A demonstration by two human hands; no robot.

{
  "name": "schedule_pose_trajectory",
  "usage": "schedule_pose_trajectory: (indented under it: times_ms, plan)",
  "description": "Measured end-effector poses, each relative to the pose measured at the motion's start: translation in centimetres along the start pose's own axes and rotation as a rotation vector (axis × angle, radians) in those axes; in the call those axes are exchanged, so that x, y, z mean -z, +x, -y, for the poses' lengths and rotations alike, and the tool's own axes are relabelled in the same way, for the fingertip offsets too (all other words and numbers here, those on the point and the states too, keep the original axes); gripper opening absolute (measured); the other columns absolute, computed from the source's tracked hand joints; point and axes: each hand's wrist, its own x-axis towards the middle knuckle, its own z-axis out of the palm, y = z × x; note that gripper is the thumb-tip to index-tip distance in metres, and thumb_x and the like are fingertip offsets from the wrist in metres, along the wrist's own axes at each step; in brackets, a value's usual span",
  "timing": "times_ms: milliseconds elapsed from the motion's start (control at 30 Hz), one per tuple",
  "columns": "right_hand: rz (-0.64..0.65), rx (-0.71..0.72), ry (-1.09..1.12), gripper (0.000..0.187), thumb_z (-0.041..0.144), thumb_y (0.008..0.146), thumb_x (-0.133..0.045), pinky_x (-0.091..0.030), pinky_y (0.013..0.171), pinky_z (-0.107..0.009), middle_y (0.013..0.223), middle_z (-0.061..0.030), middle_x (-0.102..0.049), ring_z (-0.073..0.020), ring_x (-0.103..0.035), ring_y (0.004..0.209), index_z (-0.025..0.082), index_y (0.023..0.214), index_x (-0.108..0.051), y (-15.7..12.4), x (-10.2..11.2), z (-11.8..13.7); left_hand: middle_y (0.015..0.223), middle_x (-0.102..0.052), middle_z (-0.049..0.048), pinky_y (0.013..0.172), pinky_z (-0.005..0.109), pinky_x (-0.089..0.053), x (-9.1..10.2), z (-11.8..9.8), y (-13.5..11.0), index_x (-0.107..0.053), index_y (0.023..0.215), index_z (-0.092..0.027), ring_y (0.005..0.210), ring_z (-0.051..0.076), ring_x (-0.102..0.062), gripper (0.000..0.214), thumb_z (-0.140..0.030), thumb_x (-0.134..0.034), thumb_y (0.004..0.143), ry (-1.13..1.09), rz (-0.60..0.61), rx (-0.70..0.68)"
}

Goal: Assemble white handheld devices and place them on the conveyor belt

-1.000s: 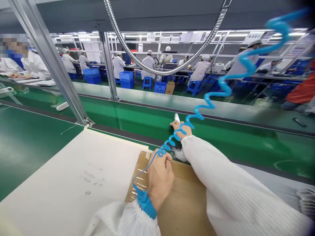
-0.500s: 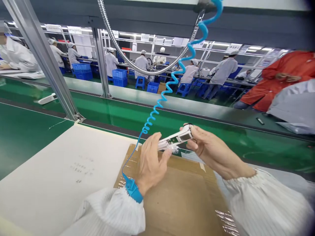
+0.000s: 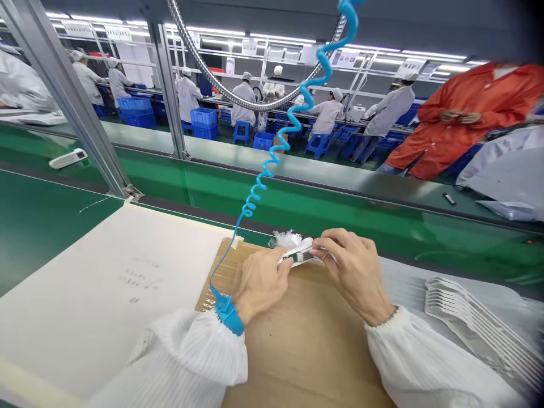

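Both hands hold a slim white handheld device (image 3: 302, 256) over the cardboard. Part of a green circuit board and a small grey window show along its open side. My left hand (image 3: 264, 279) is closed round the near-left end, with the thumb against the side. The fingers of my right hand (image 3: 349, 266) pinch the other end, where a white cover piece meets it; the fingertips partly hide this spot. A blue wrist strap (image 3: 229, 314) with a coiled blue cord (image 3: 272, 161) is on my left wrist. Crumpled clear plastic (image 3: 285, 238) lies just behind the device.
The cardboard sheet (image 3: 310, 345) lies beside a white sheet (image 3: 85, 283). Several nested white plastic shells (image 3: 471, 317) are at right. A green conveyor belt (image 3: 221, 192) runs behind, carrying another white device (image 3: 68, 158). A metal post (image 3: 80, 107) stands left. A person in orange (image 3: 467, 124) stands beyond.
The device has come down closer to the cardboard. My right hand has turned over, its back now up, and moved off the white shells. The view has shifted slightly.
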Motion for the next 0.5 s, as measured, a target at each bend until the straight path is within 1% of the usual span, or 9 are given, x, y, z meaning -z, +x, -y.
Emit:
schedule_pose_trajectory:
  times_ms: [67,133,233,300,367,433,500]
  plan:
    - [-0.009,0.027,-0.036,0.019,0.025,0.103,-0.049,-0.033,0.073,-0.036,0.097,-0.0042,-0.072,-0.0176,-0.061,0.077,0.023,0.091,-0.064,0.3,-0.2,0.2,0.081,-0.072,0.0059,0.062,0.030,-0.028,0.0,0.2,0.1,-0.071,0.096,-0.024,0.071,0.023,-0.062,0.024,-0.031,-0.048,0.096,-0.002,-0.005,0.011]
    - [-0.001,0.036,-0.020,0.019,0.026,0.103,-0.049,-0.033,0.073,-0.036,0.096,-0.0038,-0.072,-0.0180,-0.059,0.077,0.023,0.090,-0.062,0.5,-0.5,0.5,0.078,-0.071,0.0050,0.062,0.029,-0.029,-0.1,0.4,0.3,-0.071,0.093,-0.025,0.069,0.022,-0.060,0.023,-0.031,-0.049,0.095,-0.046,-0.011,0.033]
    - [0.053,0.019,0.054,0.024,0.026,0.103,-0.045,-0.033,0.073,-0.036,0.092,-0.0027,-0.071,-0.0183,-0.058,0.075,0.023,0.083,-0.058,0.8,-0.8,1.0,0.072,-0.068,0.0038,0.062,0.029,-0.030,-0.3,0.5,0.5,-0.070,0.084,-0.024,0.065,0.020,-0.057,0.023,-0.031,-0.051,0.093,-0.134,-0.037,0.139]
    - [0.069,-0.033,0.140,0.024,0.025,0.103,-0.043,-0.034,0.074,-0.036,0.095,-0.0035,-0.071,-0.0193,-0.059,0.078,0.023,0.082,-0.055,0.9,-1.0,1.5,0.071,-0.068,0.0037,0.062,0.029,-0.032,-0.5,0.5,0.7,-0.069,0.079,-0.024,0.064,0.020,-0.058,0.022,-0.030,-0.052,0.091,-0.193,-0.065,0.200]
    - [0.066,-0.097,0.240,0.020,0.025,0.101,-0.043,-0.035,0.074,-0.036,0.096,-0.0045,-0.070,-0.0212,-0.060,0.082,0.024,0.084,-0.054,1.0,-0.9,2.1,0.072,-0.069,0.0039,0.063,0.029,-0.034,-0.6,0.5,0.8,-0.069,0.078,-0.024,0.066,0.021,-0.060,0.022,-0.031,-0.053,0.091,-0.229,-0.097,0.220]
    - [0.105,-0.152,0.356,0.018,0.026,0.100,-0.044,-0.037,0.072,-0.035,0.087,-0.0032,-0.068,-0.0212,-0.059,0.078,0.024,0.084,-0.052,1.2,-0.6,2.6,0.073,-0.070,0.0050,0.065,0.030,-0.036,-0.6,0.8,1.0,-0.069,0.079,-0.024,0.070,0.022,-0.062,0.021,-0.031,-0.053,0.091,-0.229,-0.160,0.249]
    - [0.150,-0.242,0.465,0.019,0.028,0.100,-0.044,-0.038,0.069,-0.033,0.080,-0.0011,-0.065,-0.0196,-0.056,0.071,0.025,0.082,-0.050,1.5,-0.6,2.8,0.077,-0.072,0.0073,0.070,0.031,-0.039,-0.4,1.3,1.3,-0.068,0.079,-0.022,0.076,0.024,-0.064,0.022,-0.029,-0.052,0.092,-0.212,-0.249,0.309]
